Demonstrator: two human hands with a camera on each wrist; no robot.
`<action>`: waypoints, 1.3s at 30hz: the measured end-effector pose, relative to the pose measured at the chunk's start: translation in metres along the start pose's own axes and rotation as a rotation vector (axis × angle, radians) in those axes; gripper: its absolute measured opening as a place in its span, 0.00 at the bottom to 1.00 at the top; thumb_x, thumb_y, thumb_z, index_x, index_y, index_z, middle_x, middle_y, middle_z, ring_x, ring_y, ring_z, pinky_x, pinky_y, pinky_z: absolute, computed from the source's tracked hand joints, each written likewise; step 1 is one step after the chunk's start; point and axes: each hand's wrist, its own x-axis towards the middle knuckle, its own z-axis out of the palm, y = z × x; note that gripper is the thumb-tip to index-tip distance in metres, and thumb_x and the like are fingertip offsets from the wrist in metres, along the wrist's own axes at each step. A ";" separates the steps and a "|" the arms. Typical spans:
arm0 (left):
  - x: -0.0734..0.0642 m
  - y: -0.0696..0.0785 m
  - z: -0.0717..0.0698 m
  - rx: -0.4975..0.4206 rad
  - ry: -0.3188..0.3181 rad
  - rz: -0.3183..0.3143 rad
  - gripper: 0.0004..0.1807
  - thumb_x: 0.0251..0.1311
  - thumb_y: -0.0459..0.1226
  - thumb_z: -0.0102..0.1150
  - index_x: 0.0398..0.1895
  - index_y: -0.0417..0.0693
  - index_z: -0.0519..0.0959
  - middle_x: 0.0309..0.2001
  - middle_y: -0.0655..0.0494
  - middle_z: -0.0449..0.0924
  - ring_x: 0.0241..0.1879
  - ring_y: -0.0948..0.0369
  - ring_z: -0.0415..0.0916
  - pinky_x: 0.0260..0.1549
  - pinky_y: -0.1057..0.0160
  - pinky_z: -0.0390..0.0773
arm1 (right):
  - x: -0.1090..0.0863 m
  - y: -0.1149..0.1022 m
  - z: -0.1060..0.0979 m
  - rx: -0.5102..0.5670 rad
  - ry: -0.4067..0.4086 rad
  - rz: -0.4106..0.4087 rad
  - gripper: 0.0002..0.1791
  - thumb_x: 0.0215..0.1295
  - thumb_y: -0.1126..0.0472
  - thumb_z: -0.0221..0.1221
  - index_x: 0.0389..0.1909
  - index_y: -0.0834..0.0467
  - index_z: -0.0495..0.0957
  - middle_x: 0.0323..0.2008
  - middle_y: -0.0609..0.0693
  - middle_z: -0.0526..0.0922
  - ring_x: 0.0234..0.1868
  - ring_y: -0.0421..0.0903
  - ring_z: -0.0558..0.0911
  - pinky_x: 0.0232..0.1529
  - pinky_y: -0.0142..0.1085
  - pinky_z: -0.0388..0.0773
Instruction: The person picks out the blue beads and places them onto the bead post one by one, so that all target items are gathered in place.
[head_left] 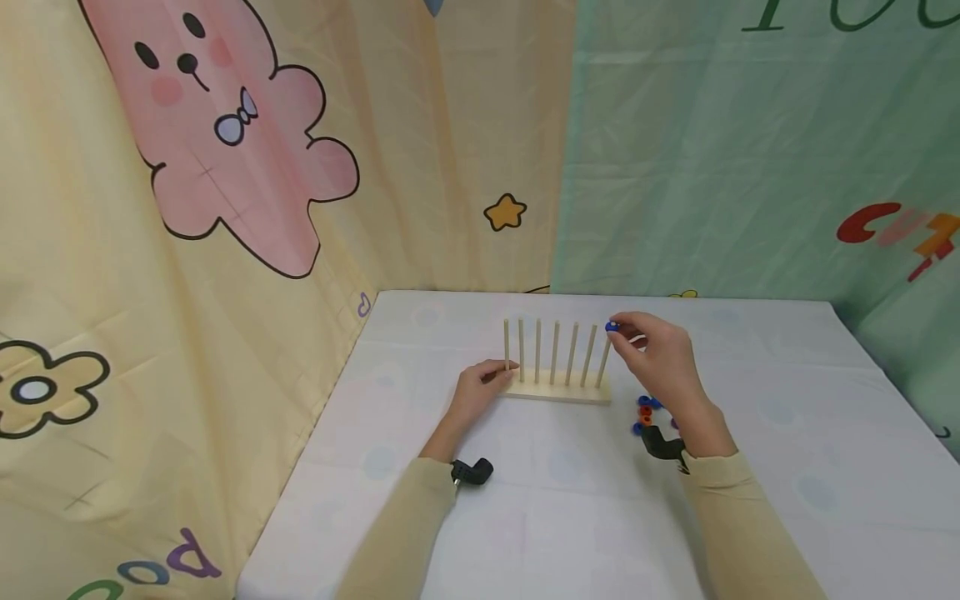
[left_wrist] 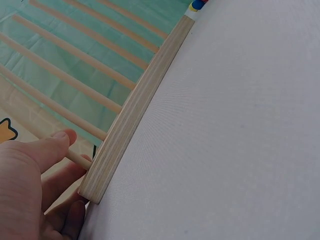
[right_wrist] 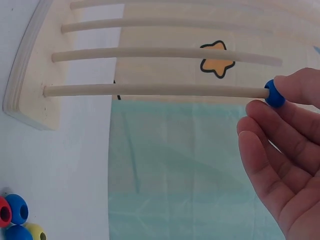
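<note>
A wooden peg board (head_left: pixel 558 392) with a row of several upright pegs stands on the table. My left hand (head_left: pixel 478 392) holds its left end. In the left wrist view, the thumb and fingers (left_wrist: pixel 50 150) close round the end peg near the base (left_wrist: pixel 140 110). My right hand (head_left: pixel 660 350) pinches a blue bead (head_left: pixel 612 327) at the top of the rightmost peg. The right wrist view shows the blue bead (right_wrist: pixel 275 93) against the tip of that peg (right_wrist: pixel 160 90), between thumb and fingers. Whether the peg has entered its hole is hidden.
Several loose beads (head_left: pixel 645 412), blue, red and others, lie right of the board, partly hidden behind my right wrist. A red bead (right_wrist: pixel 4 212) and a yellow bead (right_wrist: pixel 37 232) show in the right wrist view. A white cloth (head_left: pixel 555 517) covers the table, with printed curtains behind it.
</note>
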 end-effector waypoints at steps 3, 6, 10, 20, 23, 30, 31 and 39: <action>0.000 0.001 0.001 -0.015 0.012 0.010 0.11 0.68 0.36 0.63 0.51 0.45 0.86 0.52 0.52 0.85 0.52 0.55 0.79 0.52 0.51 0.76 | 0.000 0.000 0.000 0.000 -0.003 0.000 0.14 0.63 0.63 0.69 0.49 0.59 0.84 0.37 0.51 0.86 0.38 0.46 0.84 0.36 0.46 0.84; -0.001 0.000 0.000 -0.025 0.012 0.013 0.12 0.68 0.38 0.64 0.51 0.46 0.87 0.52 0.53 0.85 0.52 0.54 0.79 0.51 0.51 0.76 | 0.000 0.001 0.000 -0.001 -0.009 0.002 0.14 0.64 0.63 0.69 0.49 0.60 0.84 0.37 0.51 0.86 0.37 0.46 0.84 0.36 0.46 0.84; 0.000 -0.001 -0.001 -0.002 0.003 -0.007 0.11 0.69 0.41 0.63 0.50 0.52 0.87 0.52 0.58 0.85 0.52 0.59 0.78 0.52 0.57 0.76 | 0.000 0.003 0.001 0.003 -0.014 0.003 0.13 0.64 0.63 0.69 0.49 0.60 0.84 0.37 0.51 0.86 0.37 0.47 0.84 0.36 0.46 0.84; -0.001 0.000 -0.001 0.021 -0.008 -0.034 0.11 0.69 0.42 0.63 0.50 0.54 0.87 0.52 0.60 0.84 0.51 0.61 0.78 0.52 0.59 0.76 | -0.001 0.007 0.001 0.013 -0.036 0.028 0.13 0.64 0.62 0.68 0.49 0.59 0.84 0.37 0.50 0.87 0.37 0.45 0.84 0.36 0.45 0.84; -0.001 0.001 -0.001 0.026 -0.007 -0.038 0.11 0.69 0.42 0.63 0.50 0.55 0.87 0.52 0.61 0.84 0.51 0.62 0.77 0.51 0.60 0.75 | -0.001 0.008 0.002 0.022 -0.037 0.021 0.13 0.65 0.61 0.68 0.49 0.59 0.84 0.37 0.50 0.87 0.37 0.45 0.84 0.36 0.46 0.84; -0.001 0.001 -0.001 0.042 0.000 -0.022 0.11 0.69 0.42 0.63 0.51 0.54 0.87 0.53 0.59 0.84 0.51 0.60 0.78 0.52 0.58 0.76 | -0.002 0.008 0.003 0.035 -0.054 0.028 0.14 0.65 0.61 0.68 0.49 0.60 0.84 0.36 0.51 0.86 0.36 0.47 0.84 0.37 0.48 0.84; -0.001 0.001 -0.001 0.044 -0.001 -0.022 0.11 0.69 0.43 0.63 0.51 0.54 0.87 0.53 0.59 0.84 0.51 0.61 0.78 0.52 0.59 0.76 | -0.002 0.008 0.004 0.031 -0.057 0.032 0.14 0.65 0.61 0.69 0.49 0.60 0.84 0.36 0.51 0.86 0.36 0.47 0.84 0.37 0.47 0.84; 0.000 0.001 -0.002 0.044 -0.009 -0.038 0.11 0.70 0.42 0.62 0.51 0.55 0.87 0.53 0.60 0.84 0.51 0.62 0.78 0.52 0.59 0.75 | -0.004 0.012 0.005 0.027 -0.081 0.048 0.14 0.63 0.63 0.70 0.48 0.60 0.84 0.36 0.51 0.86 0.37 0.47 0.84 0.38 0.46 0.84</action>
